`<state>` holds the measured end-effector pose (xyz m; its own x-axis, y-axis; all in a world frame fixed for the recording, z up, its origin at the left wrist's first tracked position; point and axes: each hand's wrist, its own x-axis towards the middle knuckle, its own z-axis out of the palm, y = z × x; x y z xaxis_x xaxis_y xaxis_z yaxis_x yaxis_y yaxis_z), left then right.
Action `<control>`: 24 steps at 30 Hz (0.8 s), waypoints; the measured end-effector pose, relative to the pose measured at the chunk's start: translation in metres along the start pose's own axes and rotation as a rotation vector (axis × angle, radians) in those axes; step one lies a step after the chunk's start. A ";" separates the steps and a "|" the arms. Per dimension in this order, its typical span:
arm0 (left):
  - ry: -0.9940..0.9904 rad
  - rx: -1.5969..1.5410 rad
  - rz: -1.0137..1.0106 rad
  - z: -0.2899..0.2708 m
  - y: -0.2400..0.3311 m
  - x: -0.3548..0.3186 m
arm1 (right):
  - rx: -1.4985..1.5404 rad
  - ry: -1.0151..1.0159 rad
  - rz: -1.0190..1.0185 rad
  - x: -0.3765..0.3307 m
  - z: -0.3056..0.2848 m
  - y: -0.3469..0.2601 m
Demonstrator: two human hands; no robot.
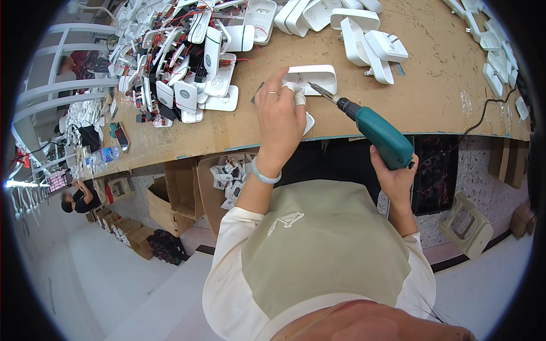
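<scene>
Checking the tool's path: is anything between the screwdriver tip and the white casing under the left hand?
Nothing visible is. The electric screwdriver in the right hand has its bit at the white casing, beside the left hand fingertips that press it down.

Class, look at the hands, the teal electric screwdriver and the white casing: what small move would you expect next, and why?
Probably lower the bit onto the white plastic casing. The right hand holds the teal electric screwdriver tilted, its tip just above the casing's near edge, while the left hand steadies the casing on the workbench.
</scene>
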<state>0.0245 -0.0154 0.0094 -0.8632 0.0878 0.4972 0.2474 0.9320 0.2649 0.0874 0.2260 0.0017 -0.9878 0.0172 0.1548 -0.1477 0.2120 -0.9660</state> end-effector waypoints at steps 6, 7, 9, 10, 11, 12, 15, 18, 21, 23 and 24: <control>0.092 -0.091 -0.154 0.010 -0.006 -0.005 | -0.014 -0.009 -0.065 0.004 0.008 0.001; 0.103 -0.045 -0.163 0.010 -0.005 -0.006 | -0.028 -0.011 -0.033 0.006 0.010 0.001; 0.112 0.000 -0.174 0.012 -0.004 -0.005 | -0.076 -0.029 -0.091 0.010 0.013 0.002; 0.124 0.048 -0.177 0.012 -0.003 -0.004 | -0.085 -0.032 -0.078 0.013 0.015 0.002; 0.135 0.097 -0.177 0.013 -0.003 -0.003 | -0.089 -0.040 -0.068 0.015 0.018 0.002; 0.137 0.098 -0.183 0.013 -0.002 -0.002 | -0.078 -0.051 -0.077 0.018 0.019 0.002; 0.134 0.140 -0.183 0.014 -0.002 -0.001 | -0.121 -0.070 -0.106 0.023 0.023 0.003; 0.140 0.220 -0.174 0.015 -0.002 -0.002 | -0.146 -0.078 -0.110 0.026 0.024 0.004; 0.150 0.230 -0.168 0.016 -0.002 -0.002 | -0.159 -0.087 -0.107 0.027 0.025 0.006; 0.150 0.242 -0.145 0.016 -0.001 -0.001 | -0.159 -0.090 -0.097 0.028 0.025 0.006; 0.144 0.245 -0.148 0.016 0.000 -0.001 | -0.160 -0.091 -0.087 0.028 0.025 0.006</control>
<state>0.0180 -0.0103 -0.0041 -0.8064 -0.0896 0.5846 -0.0046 0.9894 0.1454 0.0575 0.2034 -0.0049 -0.9730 -0.0950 0.2102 -0.2305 0.3612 -0.9036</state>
